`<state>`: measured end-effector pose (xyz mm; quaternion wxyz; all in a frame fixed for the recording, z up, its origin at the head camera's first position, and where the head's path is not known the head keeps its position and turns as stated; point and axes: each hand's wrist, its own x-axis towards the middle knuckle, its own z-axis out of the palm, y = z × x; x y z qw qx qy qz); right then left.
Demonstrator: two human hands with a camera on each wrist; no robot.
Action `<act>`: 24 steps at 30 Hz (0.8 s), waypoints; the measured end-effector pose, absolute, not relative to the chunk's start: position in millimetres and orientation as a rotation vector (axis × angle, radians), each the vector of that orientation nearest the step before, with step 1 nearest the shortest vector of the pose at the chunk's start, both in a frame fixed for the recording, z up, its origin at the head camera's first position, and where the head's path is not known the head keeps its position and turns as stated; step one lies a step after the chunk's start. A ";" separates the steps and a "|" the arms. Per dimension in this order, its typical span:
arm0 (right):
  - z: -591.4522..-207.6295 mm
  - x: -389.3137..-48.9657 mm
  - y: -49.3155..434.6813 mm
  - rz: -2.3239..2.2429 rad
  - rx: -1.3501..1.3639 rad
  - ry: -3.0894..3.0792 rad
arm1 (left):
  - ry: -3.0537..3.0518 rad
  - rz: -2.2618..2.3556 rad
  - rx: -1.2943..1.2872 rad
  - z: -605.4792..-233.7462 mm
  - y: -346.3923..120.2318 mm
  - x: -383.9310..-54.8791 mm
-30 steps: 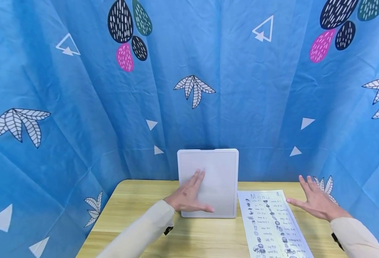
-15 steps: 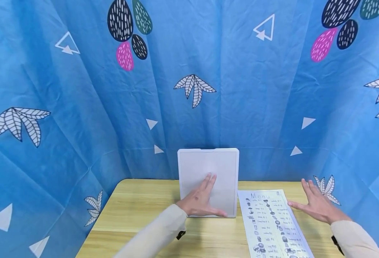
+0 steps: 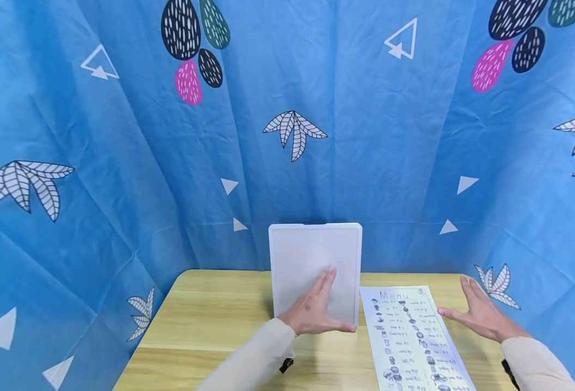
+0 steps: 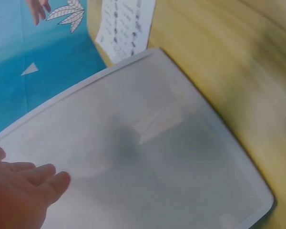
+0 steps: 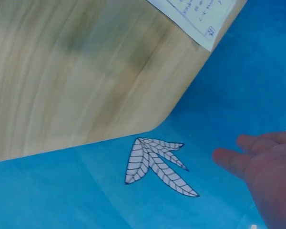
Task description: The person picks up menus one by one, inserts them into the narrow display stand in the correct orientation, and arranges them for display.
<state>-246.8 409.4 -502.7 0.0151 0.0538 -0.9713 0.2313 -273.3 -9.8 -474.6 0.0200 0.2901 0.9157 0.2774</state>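
Panel (image 3: 297,258), white, quantity one, stands upright on one wooden table (image 3: 209,326), left of one printed sheet (image 3: 410,336). Hands, two: left hand (image 3: 312,310) spread wide before the panel, contact indeterminable; right hand (image 3: 485,312) spread wide, gripping nothing, near the sheet. Sheet heading: "Menu"; smaller entries mostly illegible.

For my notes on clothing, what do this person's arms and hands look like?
The left sleeve and right sleeve are plain cream, reaching the wrists. A small black piece shows under the left one, another under the right; what they are is unclear. The left hand and right hand wear no gloves.
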 end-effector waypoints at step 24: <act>-523.0 -249.1 411.5 0.847 0.062 -3.137 | 2.833 1.088 0.799 -520.0 21.3 -268.6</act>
